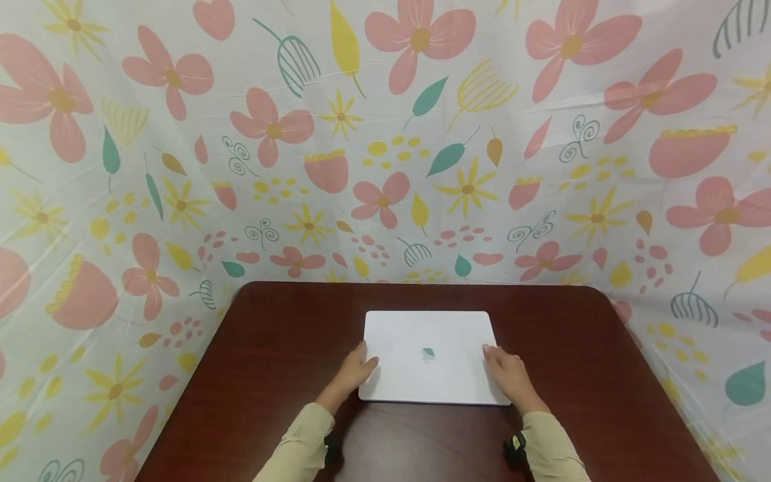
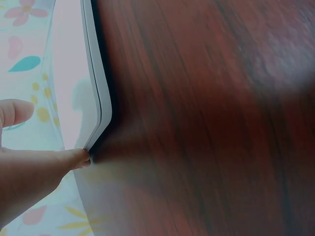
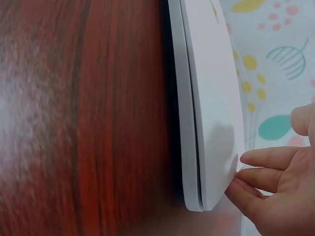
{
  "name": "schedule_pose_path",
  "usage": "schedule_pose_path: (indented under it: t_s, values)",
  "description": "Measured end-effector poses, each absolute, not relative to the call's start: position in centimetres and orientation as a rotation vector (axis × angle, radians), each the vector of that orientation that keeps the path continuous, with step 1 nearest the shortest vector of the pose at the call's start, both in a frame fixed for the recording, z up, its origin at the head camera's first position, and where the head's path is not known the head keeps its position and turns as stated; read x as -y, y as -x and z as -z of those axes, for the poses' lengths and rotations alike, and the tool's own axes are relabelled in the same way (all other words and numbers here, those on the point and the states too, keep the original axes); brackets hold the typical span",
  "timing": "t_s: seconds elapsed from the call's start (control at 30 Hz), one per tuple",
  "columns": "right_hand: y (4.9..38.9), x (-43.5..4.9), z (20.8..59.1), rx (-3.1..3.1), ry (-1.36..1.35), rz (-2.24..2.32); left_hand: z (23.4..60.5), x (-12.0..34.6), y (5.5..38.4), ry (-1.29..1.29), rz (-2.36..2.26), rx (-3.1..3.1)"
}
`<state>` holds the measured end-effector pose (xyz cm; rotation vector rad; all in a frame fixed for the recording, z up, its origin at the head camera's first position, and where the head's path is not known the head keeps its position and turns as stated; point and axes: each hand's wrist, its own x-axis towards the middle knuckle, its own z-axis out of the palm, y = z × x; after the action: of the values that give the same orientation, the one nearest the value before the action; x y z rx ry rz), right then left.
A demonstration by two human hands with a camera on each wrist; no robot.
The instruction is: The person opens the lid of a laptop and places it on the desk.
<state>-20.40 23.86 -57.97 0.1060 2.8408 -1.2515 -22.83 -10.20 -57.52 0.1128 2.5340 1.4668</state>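
Observation:
A closed white laptop (image 1: 430, 335) with a small logo mid-lid lies flat on the dark wooden table. My left hand (image 1: 354, 371) is at its left edge; in the left wrist view the extended fingers (image 2: 74, 158) touch the side near a corner, and the thumb stands raised apart from them. At the opposite side is my right hand (image 1: 510, 376). The right wrist view shows its fingertips (image 3: 246, 160) against the laptop's side edge, with the thumb held away. A thin dark gap runs between lid and base in both wrist views.
The reddish-brown table (image 1: 289, 321) has rounded far corners. Behind it and on both sides hangs a white cloth (image 1: 385, 234) printed with flowers and leaves. Dark bands with devices (image 1: 515, 447) sit at both wrists.

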Motion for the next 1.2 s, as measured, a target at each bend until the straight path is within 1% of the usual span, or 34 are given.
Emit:
schedule_pose_path:
  t_s: [0.3, 0.57, 0.87, 1.2]
  values:
    - [20.4, -22.7, 58.1, -2.866, -0.013, 1.305, 57.3, 11.5, 22.6, -0.130, -1.450, -2.588]
    - [20.5, -22.0, 58.3, -2.859, 0.002, 1.300, 57.4, 12.1, 22.6, -0.088, -1.456, -2.582]
    - [20.3, -21.0, 58.5, -2.842, 0.014, 1.335, 58.3, 13.2, 22.6, -0.096, -1.453, -2.619]
    - [20.3, -19.8, 58.8, -2.848, 0.028, 1.303, 58.4, 14.4, 22.4, -0.101, -1.415, -2.674]
